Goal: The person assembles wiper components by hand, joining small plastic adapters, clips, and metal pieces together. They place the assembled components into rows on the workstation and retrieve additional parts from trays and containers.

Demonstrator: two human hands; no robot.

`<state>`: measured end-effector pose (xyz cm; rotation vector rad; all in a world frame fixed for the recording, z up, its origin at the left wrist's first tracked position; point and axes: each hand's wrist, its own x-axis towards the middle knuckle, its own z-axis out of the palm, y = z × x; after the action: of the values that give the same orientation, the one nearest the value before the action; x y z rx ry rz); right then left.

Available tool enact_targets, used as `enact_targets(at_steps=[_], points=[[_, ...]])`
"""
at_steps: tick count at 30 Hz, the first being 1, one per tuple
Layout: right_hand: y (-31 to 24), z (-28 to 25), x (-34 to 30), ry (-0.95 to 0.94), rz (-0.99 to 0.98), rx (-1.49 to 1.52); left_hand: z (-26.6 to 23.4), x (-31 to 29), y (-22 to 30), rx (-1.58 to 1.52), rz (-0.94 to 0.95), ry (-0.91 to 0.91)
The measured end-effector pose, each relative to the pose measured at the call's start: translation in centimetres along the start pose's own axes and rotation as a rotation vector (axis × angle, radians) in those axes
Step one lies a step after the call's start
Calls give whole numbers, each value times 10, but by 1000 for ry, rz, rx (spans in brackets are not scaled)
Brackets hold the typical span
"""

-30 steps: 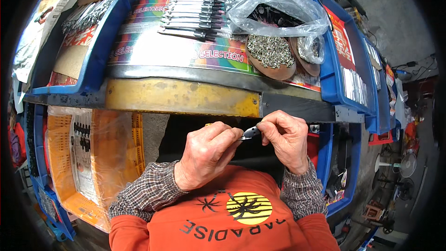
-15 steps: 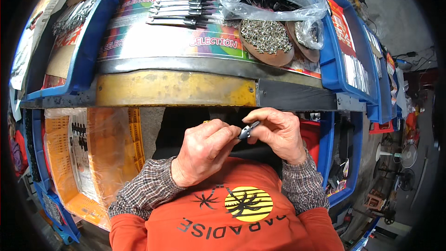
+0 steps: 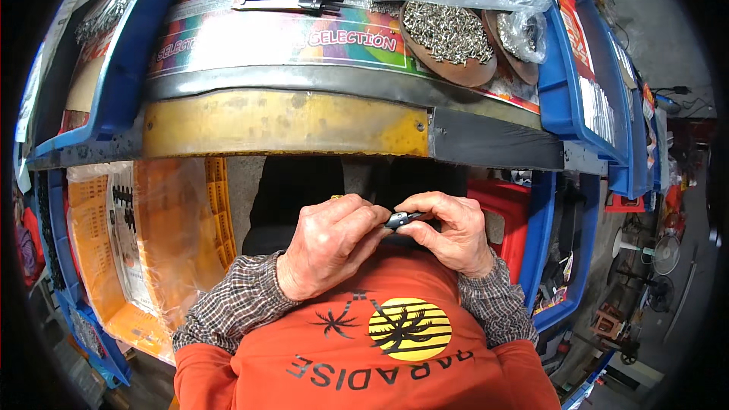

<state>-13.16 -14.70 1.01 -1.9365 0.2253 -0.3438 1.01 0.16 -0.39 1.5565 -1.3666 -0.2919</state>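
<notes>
In front of the table (image 3: 285, 123), the left hand (image 3: 326, 247) and right hand (image 3: 454, 234) pinch opposite ends of a small grey-and-black part (image 3: 396, 219), apparently to steady it.

Across the front of your red top (image 3: 304, 345) runs one dark word in Latin capitals, curving next to the yellow sun print (image 3: 410, 330). On the workbench ahead of you, the glossy multicoloured sheet (image 3: 277, 38) repeats a single word in pink, pale-edged capitals along its bands. Inside the blue tray (image 3: 558, 110) to your right, large characters stand on the red-and-white paper (image 3: 575, 34), blurred at this angle. At your left, the white sheet (image 3: 135, 281) in the orange basket (image 3: 216, 212) carries print too small to read.
</notes>
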Motion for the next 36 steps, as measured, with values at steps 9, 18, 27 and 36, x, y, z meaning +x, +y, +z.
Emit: enact_targets(at_steps=[9,18,27,36], points=[[4,0,-6,-26,-14,-62,8,-8,3,17,-3,40],[9,5,-12,27,-54,-82,9,-9,4,27,3,25],[8,10,-13,73,-38,-57,8,-8,-3,44,36,0],[6,13,-15,173,-118,-202,10,-6,-1,75,58,44]])
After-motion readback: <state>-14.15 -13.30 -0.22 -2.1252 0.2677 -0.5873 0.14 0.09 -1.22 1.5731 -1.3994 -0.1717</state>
